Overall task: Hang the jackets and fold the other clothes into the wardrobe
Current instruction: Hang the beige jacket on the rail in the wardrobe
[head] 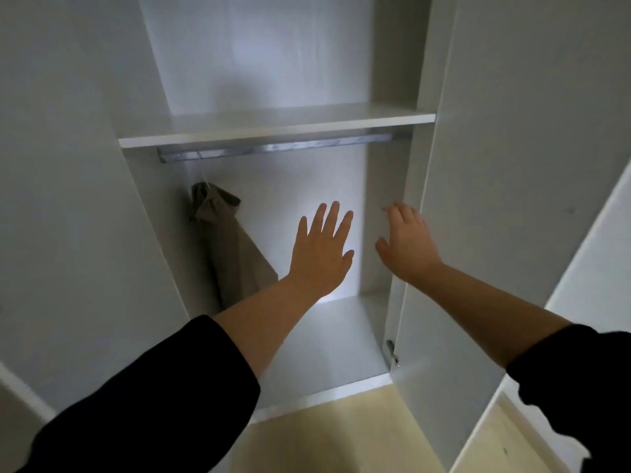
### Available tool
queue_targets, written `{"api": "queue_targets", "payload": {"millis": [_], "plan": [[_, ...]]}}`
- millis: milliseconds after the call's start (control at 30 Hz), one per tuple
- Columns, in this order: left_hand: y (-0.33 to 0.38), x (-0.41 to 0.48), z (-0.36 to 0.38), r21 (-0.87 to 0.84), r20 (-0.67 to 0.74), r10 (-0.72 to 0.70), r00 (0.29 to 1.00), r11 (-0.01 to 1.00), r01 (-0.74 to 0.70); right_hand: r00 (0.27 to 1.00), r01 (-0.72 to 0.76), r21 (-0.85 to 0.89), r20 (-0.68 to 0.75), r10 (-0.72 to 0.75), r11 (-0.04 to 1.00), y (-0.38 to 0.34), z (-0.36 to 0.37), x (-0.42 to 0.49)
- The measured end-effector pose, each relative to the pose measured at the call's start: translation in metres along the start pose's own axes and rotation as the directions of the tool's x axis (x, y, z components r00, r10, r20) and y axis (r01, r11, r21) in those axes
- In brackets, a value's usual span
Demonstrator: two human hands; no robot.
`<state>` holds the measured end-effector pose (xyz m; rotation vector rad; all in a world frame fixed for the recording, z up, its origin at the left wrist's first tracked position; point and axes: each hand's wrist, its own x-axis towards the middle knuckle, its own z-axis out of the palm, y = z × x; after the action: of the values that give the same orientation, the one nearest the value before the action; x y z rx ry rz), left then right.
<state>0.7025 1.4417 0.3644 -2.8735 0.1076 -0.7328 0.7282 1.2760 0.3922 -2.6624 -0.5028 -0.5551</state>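
Head camera looks forward and down, close into the open wardrobe (273, 122).

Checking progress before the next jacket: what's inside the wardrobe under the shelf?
One taupe garment hangs from the rail at the left; the left forearm covers its hem.

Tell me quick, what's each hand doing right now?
Left hand: open, fingers spread, holding nothing.
Right hand: open, holding nothing.

Both hands (321, 249) (408, 242) outstretched, empty
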Motion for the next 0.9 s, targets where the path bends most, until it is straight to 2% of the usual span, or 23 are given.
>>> {"api": "queue_targets", "payload": {"millis": [133,267,500,733,900], "plan": [[0.07,-0.049,-0.032,-0.128,-0.043,0.14,0.989,0.981,-0.144,0.995,-0.093,-0.125,0.01,0.095,0.988,0.033,-0.05,-0.096],[0.158,-0.08,-0.068,-0.234,-0.032,0.271,0.962,0.934,-0.271,0.982,-0.187,-0.273,-0.043,0.182,0.943,0.082,-0.107,-0.185],[0.341,-0.121,-0.131,-0.312,-0.111,0.524,0.844,0.788,-0.53,0.898,-0.437,-0.415,-0.159,0.41,0.798,0.182,-0.207,-0.335],[0.574,-0.198,-0.204,-0.389,-0.194,0.742,0.641,0.542,-0.745,0.727,-0.673,-0.454,-0.26,0.636,0.584,0.295,-0.324,-0.533],[0.735,-0.274,-0.261,-0.39,-0.258,0.846,0.467,0.352,-0.851,0.539,-0.816,-0.438,-0.344,0.769,0.376,0.359,-0.402,-0.685]]}}
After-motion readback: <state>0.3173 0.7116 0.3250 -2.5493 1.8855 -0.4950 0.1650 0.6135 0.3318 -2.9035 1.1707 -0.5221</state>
